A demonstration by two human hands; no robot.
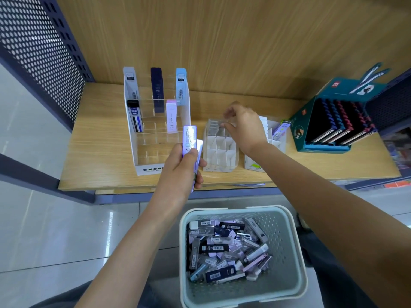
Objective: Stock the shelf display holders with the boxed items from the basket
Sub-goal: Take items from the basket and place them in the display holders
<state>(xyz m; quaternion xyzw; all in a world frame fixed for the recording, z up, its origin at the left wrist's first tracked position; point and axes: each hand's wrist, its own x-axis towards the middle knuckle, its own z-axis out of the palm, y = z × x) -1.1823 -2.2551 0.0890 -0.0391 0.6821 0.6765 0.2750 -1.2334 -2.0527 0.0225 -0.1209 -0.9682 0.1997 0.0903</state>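
Left hand (181, 166) grips purple boxes (189, 136) — right hand (243, 127), fingers parted, hovers over the white holder (220, 153).

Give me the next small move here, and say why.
Probably the right hand should draw back to the left hand, take one of the purple boxes it grips, and slot it into the white divided holder: its back row holds boxes, the nearer cells look empty.

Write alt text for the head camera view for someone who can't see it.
A person's left hand grips slim purple boxes while the right hand reaches over a white divided holder on a wooden shelf. A basket of boxed items sits below.
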